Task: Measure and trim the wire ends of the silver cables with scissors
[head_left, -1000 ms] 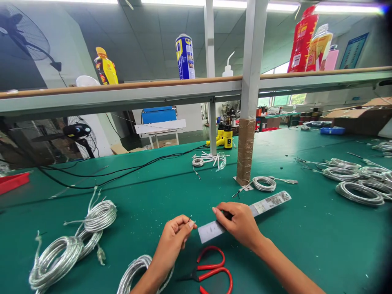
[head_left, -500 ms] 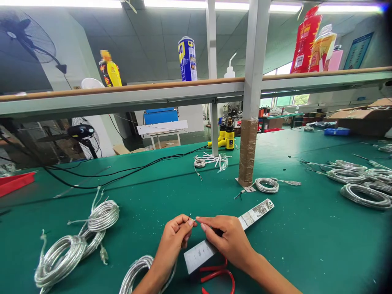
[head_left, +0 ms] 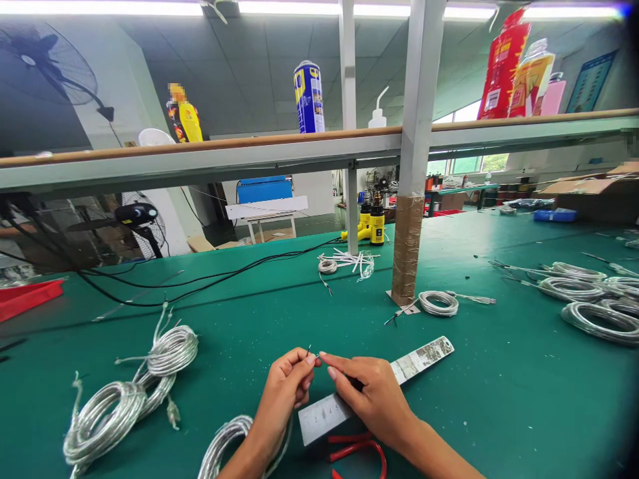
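Observation:
My left hand [head_left: 286, 389] is closed in a pinch on the thin bare end of a silver cable, whose tip sticks up above the fingers. That cable's coil [head_left: 222, 446] lies under my left wrist. My right hand [head_left: 367, 396] reaches its pointed fingers to the same wire tip and rests over a worn metal ruler [head_left: 417, 359] lying slantwise on the green table [head_left: 499, 399]. Whether the right fingers grip the wire I cannot make out. Red-handled scissors [head_left: 362, 452] lie partly hidden beneath the ruler and my right wrist.
Coiled silver cables lie at the left [head_left: 167, 352], near a taped post [head_left: 407, 246] and at the right edge [head_left: 596, 319]. Black cords [head_left: 200, 276] cross the far table. A yellow tool [head_left: 369, 223], a red tray [head_left: 30, 296] and an overhead shelf with bottles stand behind.
My right hand slid left along the ruler toward my left hand, dragging the ruler over the scissors. Its fingers now meet the wire tip.

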A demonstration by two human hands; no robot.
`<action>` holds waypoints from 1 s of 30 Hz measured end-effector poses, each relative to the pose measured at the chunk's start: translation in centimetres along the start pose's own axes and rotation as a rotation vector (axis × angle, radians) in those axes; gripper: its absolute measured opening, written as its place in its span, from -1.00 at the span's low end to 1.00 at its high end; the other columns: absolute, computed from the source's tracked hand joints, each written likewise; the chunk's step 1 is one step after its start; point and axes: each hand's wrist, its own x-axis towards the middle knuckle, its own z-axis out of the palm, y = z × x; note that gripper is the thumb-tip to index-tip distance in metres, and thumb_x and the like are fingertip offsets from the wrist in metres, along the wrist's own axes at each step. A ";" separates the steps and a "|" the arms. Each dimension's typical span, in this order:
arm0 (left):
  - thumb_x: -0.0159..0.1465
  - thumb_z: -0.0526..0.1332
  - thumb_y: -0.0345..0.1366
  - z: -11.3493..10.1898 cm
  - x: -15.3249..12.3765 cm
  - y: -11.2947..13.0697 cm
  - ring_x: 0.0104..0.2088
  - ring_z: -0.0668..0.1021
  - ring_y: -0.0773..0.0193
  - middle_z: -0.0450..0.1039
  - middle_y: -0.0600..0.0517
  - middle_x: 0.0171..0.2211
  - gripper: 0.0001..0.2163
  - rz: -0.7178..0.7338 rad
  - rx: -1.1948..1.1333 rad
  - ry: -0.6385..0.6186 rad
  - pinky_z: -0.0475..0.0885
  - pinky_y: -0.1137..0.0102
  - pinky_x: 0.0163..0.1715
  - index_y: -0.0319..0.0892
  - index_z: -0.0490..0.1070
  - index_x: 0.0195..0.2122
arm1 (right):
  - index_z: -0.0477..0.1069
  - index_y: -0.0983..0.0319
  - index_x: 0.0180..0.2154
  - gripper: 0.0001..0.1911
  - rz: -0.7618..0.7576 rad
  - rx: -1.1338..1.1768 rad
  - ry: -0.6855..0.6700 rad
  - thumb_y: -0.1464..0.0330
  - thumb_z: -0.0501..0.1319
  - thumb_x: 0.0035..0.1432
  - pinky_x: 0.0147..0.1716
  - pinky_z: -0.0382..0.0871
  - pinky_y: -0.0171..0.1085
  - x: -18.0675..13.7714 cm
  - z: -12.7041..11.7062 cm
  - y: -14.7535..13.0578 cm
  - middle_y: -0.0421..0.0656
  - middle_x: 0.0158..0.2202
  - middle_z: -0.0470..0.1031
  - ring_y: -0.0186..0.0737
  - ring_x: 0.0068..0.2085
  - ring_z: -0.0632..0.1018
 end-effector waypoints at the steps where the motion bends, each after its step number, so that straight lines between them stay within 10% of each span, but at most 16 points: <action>1: 0.09 0.16 -0.19 0.0 0.0 0.0 -0.75 -0.03 0.56 0.07 0.24 -0.73 -0.79 -0.003 -0.004 0.001 -0.14 0.59 -0.78 -0.25 0.30 -0.53 | 0.40 0.12 -0.13 -0.70 -0.006 0.000 -0.001 0.30 0.01 0.14 -0.56 0.13 -0.40 0.0 0.0 0.0 -0.19 -0.54 0.50 -0.35 -0.57 0.40; 30: 0.03 0.20 -0.11 0.1 0.0 -0.2 -0.73 0.02 0.52 0.03 0.24 -0.70 -0.74 0.118 0.177 0.105 -0.06 0.57 -0.76 -0.22 0.27 -0.57 | 0.41 0.11 -0.15 -0.72 -0.014 0.039 -0.008 0.33 0.01 0.14 -0.49 0.22 -0.42 0.0 -0.3 0.2 -0.20 -0.47 0.53 -0.34 -0.51 0.46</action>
